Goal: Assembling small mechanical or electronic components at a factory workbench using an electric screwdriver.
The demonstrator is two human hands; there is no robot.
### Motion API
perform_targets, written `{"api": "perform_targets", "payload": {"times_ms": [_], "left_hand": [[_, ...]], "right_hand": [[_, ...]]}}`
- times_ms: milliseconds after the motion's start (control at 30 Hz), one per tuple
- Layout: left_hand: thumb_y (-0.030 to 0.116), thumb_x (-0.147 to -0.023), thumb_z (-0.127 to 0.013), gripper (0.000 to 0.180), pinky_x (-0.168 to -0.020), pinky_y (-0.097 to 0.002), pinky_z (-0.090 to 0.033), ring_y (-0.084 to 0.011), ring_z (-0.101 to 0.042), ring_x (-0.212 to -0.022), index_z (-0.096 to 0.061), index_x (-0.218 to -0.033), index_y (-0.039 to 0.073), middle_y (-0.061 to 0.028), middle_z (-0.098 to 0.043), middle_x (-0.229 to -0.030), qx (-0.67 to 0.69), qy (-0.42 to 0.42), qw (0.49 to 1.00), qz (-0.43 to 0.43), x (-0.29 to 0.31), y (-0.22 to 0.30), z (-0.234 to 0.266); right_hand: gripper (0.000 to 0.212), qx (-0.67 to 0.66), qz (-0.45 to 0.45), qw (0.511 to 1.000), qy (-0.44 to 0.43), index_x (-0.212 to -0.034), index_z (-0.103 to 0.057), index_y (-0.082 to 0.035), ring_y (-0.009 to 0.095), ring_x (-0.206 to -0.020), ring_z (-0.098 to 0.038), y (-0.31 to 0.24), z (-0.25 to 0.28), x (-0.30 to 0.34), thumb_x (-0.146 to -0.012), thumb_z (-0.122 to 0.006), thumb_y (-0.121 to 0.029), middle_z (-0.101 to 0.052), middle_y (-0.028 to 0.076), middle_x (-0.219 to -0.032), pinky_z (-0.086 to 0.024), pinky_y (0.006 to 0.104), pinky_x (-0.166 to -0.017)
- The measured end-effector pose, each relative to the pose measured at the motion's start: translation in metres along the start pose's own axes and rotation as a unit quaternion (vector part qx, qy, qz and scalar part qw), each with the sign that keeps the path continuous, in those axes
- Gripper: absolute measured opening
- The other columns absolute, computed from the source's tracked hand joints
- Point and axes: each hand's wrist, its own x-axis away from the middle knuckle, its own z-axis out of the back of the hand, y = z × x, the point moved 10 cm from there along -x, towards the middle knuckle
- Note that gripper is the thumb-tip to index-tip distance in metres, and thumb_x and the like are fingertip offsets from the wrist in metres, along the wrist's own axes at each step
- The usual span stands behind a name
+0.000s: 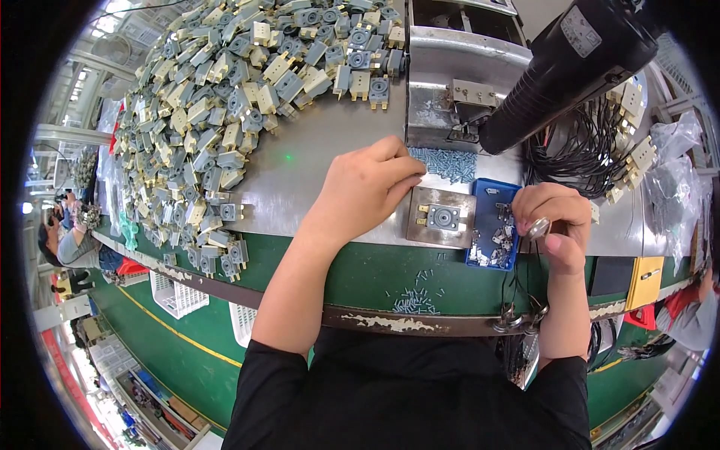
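My left hand [369, 184] reaches over the steel worktop, thumb and forefinger pinched together at the edge of a pile of small bluish screws [454, 165]. Whatever is between those fingertips is too small to make out. In my right hand [559, 217] is a round metal part with black wires [538, 228], gripped between thumb and fingers. Its wires hang toward the bench's front edge. Between the hands, a grey switch-like block with brass terminals [442, 217] sits in a square metal fixture [420, 236]. Beside it, a blue tray [498, 184] contains small metal terminal pieces.
A large heap of grey and cream blocks [247, 90] covers the left worktop. A black cylindrical tool [566, 71] slants above the right side, near a bundle of black wires [581, 154]. Loose screws [415, 301] lie on the green mat. More round metal parts [510, 319] hang at the front edge.
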Motion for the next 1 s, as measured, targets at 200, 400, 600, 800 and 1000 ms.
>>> {"api": "perform_targets", "payload": {"times_ms": [200, 400, 600, 800, 1000], "left_hand": [[0.012, -0.085, -0.083, 0.019, -0.072, -0.039, -0.057, -0.0289, -0.071, -0.082, -0.077, -0.104, 0.011, -0.0069, -0.068, -0.098, -0.013, 0.011, 1.0, 0.002, -0.001, 0.0, 0.0], [0.015, -0.086, -0.083, 0.018, -0.073, -0.0399, -0.057, -0.0296, -0.071, -0.083, -0.075, -0.101, 0.01, -0.007, -0.068, -0.101, -0.039, 0.001, 0.999, 0.011, 0.002, -0.002, 0.001], [0.016, -0.085, -0.084, 0.021, -0.074, -0.04, -0.057, -0.0299, -0.071, -0.085, -0.074, -0.102, 0.01, -0.0076, -0.069, -0.106, -0.066, -0.019, 0.998, 0.007, 0.003, -0.001, 0.003], [0.016, -0.082, -0.087, 0.029, -0.073, -0.0385, -0.057, -0.0283, -0.071, -0.082, -0.073, -0.107, 0.009, -0.0079, -0.07, -0.109, -0.04, -0.005, 0.999, 0.028, 0.006, -0.006, 0.017], [0.016, -0.083, -0.086, 0.028, -0.07, -0.0371, -0.056, -0.0246, -0.07, -0.075, -0.074, -0.107, 0.009, -0.0063, -0.07, -0.106, -0.036, -0.015, 0.994, 0.105, 0.011, -0.025, 0.03]], "right_hand": [[0.037, 0.032, -0.01, 0.999, -0.006, -0.076, -0.067, 0.004, 0.022, -0.065, -0.059, 0.0, -0.004, 0.001, -0.079, -0.073, -0.033, -0.065, 0.013, -0.076, -0.044, 0.037, -0.064], [0.037, 0.052, -0.009, 0.999, -0.01, -0.076, -0.068, 0.004, 0.023, -0.066, -0.059, -0.002, -0.003, 0.001, -0.079, -0.073, -0.033, -0.066, 0.013, -0.077, -0.045, 0.0372, -0.065], [0.038, 0.066, -0.005, 0.998, -0.012, -0.076, -0.067, 0.004, 0.023, -0.065, -0.06, -0.002, -0.003, 0.001, -0.079, -0.073, -0.033, -0.065, 0.013, -0.076, -0.045, 0.0368, -0.064], [0.04, 0.059, -0.002, 0.998, -0.012, -0.075, -0.067, 0.005, 0.023, -0.065, -0.06, -0.003, -0.004, 0.0, -0.079, -0.074, -0.034, -0.065, 0.013, -0.075, -0.045, 0.037, -0.064], [0.041, 0.064, -0.001, 0.998, -0.011, -0.075, -0.067, 0.004, 0.023, -0.065, -0.06, -0.002, -0.002, 0.001, -0.079, -0.074, -0.036, -0.065, 0.013, -0.075, -0.045, 0.0365, -0.064]]}}
